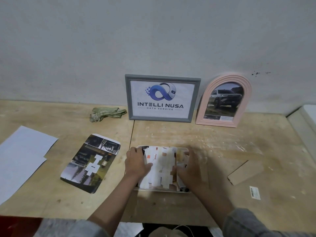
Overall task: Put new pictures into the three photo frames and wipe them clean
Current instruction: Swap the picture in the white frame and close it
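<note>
A white photo frame [136, 188] lies flat on the wooden table in front of me, with a picture [162, 170] patched with white tape laid over it. My left hand [136, 164] rests on the picture's left side with fingers spread flat. My right hand [191, 170], blurred, lies on its right side. A grey frame [128, 100] with a logo print and a pink arched frame [246, 93] with a car photo lean against the wall behind. A green cloth [106, 113] lies crumpled left of the grey frame.
A loose rounded picture [90, 163] with tape lies left of my hands. White paper sheets [22, 156] cover the table's left end. A cardboard piece [246, 172] and a barcode sticker [255, 192] lie at the right. A white object [304, 117] stands at the far right edge.
</note>
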